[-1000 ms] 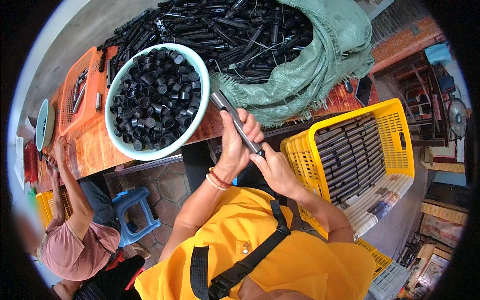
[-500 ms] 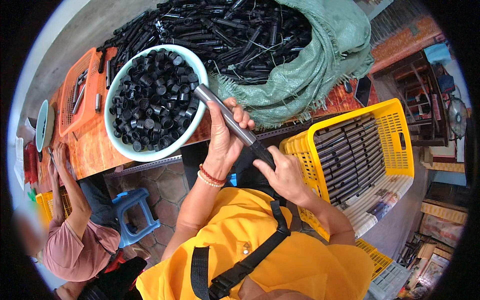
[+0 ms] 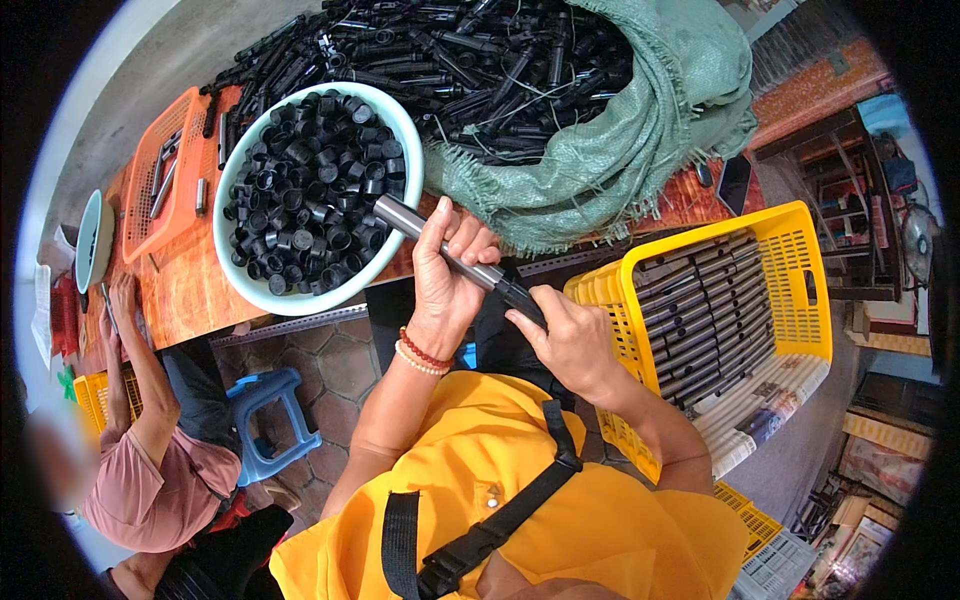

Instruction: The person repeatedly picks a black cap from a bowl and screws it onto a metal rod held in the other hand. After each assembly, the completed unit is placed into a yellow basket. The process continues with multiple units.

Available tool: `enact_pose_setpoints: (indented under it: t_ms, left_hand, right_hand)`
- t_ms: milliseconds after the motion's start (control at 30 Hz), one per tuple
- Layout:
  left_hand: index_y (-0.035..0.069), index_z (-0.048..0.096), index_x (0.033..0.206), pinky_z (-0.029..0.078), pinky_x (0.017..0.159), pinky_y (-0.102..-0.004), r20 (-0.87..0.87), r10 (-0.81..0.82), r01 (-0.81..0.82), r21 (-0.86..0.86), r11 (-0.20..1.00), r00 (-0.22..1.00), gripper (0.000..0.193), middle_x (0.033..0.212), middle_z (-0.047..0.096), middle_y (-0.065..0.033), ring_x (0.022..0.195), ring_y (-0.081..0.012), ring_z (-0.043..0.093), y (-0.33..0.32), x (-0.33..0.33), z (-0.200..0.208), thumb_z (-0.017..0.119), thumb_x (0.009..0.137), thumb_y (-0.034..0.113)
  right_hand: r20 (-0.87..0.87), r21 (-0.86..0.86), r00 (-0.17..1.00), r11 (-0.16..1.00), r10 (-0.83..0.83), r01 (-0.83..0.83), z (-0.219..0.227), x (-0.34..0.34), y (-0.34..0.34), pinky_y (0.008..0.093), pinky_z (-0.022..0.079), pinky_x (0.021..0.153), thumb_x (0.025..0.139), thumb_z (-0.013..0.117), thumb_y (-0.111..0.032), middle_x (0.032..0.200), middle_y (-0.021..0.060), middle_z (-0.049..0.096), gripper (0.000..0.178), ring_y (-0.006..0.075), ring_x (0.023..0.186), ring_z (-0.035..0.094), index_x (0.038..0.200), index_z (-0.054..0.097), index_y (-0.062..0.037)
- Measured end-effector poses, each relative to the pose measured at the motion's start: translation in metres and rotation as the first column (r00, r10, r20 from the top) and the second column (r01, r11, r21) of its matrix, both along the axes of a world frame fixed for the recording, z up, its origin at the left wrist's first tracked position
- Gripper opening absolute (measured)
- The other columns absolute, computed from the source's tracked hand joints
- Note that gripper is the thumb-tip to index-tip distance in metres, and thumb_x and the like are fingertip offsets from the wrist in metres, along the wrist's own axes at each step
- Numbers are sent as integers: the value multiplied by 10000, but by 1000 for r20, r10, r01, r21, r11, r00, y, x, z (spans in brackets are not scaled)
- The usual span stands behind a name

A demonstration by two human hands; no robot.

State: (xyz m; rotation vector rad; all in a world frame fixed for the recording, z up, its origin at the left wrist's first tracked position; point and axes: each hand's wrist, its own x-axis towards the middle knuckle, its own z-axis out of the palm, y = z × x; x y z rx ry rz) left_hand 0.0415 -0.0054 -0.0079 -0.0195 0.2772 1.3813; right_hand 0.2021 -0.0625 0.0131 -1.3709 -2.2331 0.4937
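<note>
Mint basin [image 3: 290, 303]: gray metal tube [image 3: 405, 219] has swung its tip left over the rim.
Left hand [image 3: 448, 272]: wrapped around the tube.
Right hand [image 3: 575, 345]: gripping the black end piece [image 3: 520, 299]; holding both coaxial should avoid binding.
Yellow crate [image 3: 716, 231]: dark tubes [image 3: 705, 310] in rows.

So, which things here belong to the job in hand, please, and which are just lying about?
Likely part of the job:
grey metal tube in the left hand
black end piece in the right hand
yellow crate of dark tubes

Seemingly just lying about:
blue plastic stool
apparent smartphone
</note>
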Motion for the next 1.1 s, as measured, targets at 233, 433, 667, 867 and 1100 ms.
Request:
enact_pose_setpoints:
  t_ms: [233, 433, 667, 867, 1100]
  left_hand:
    - [175, 352, 629, 327, 509, -209, -99, 51, -57, -58, 997, 994, 376, 543, 274, 73, 503, -60, 299, 2, 2, -3, 527, 946, 276]
    - [171, 365, 675, 326, 510, -209, -112, 39, -41, -19, 999, 993, 334, 555, 285, 74, 523, -59, 309, -5, 6, -4, 523, 946, 283]
    - [167, 366, 678, 316, 507, -203, -99, 56, -56, -3, 998, 994, 331, 556, 293, 77, 525, -56, 308, -5, 7, -7, 520, 947, 283]
    - [168, 363, 673, 313, 504, -206, -88, 51, -49, 27, 998, 995, 332, 557, 296, 76, 525, -56, 307, -5, 7, -11, 518, 947, 272]
    - [166, 357, 665, 312, 504, -210, -75, 56, -54, 20, 998, 996, 337, 558, 290, 73, 521, -54, 298, -6, 7, -11, 512, 949, 262]
  right_hand:
    - [106, 128, 994, 991, 20, -34, -11, 0, 4, 372, 464, 485, 804, 685, -164, 659, 120, 575, 244, 299, 579, 606, 907, 510, -30]
    - [97, 58, 994, 997, 52, -58, -1, -2, 8, 374, 496, 470, 797, 676, -167, 657, 109, 574, 255, 299, 582, 630, 825, 449, -54]
    - [126, 80, 991, 995, 44, -55, -11, -3, 5, 388, 460, 466, 804, 670, -132, 647, 130, 552, 233, 317, 574, 603, 836, 464, -29]
    - [104, 86, 992, 993, 74, -83, -10, -2, 8, 392, 466, 470, 804, 669, -127, 651, 131, 556, 238, 322, 580, 607, 836, 456, -26]
    - [85, 27, 993, 997, 76, -79, -11, -2, 9, 396, 470, 473, 817, 663, -143, 668, 144, 572, 245, 335, 590, 609, 846, 450, -25]
